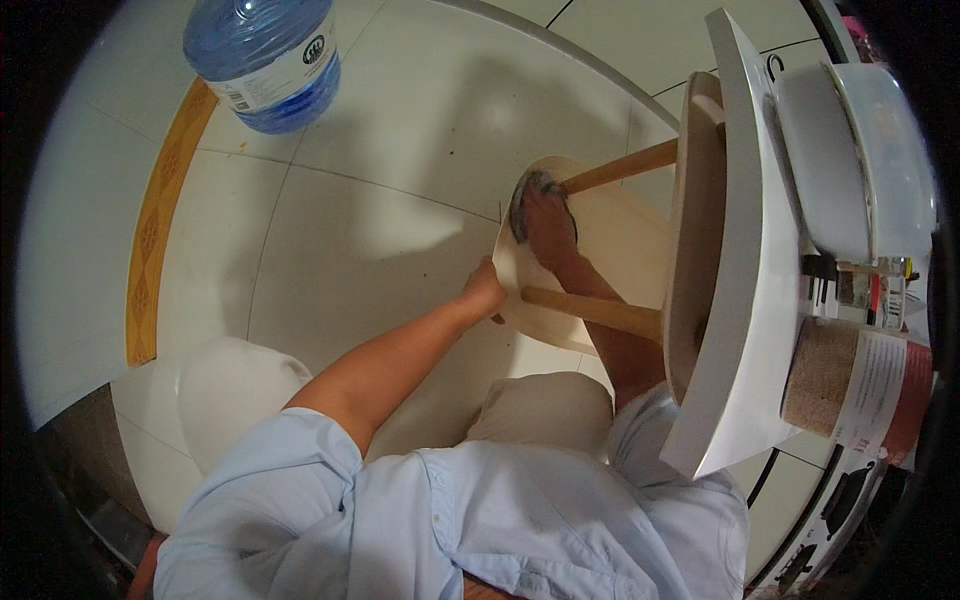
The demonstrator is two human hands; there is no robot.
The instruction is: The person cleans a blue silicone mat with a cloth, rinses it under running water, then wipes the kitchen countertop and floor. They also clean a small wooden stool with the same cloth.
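Observation:
My right hand [551,225] presses a dark grey cloth [519,214] flat against the beige lower shelf [622,225] of a small rack. It reaches in between two round wooden legs, the far leg [622,166] and the near leg [592,309]. My left hand [484,291] grips the shelf's rounded left rim. Above, on the legs, sits a beige upper tray [694,240] that covers part of the lower shelf. The cloth is partly hidden under my right fingers.
A white board [750,247] tops the rack, bearing a translucent plastic container [840,161], small jars [862,292] and a labelled brown-and-red canister [851,386]. A blue water jug [262,67] stands on the tiled floor [360,247] at upper left, near a yellow patterned strip [161,247].

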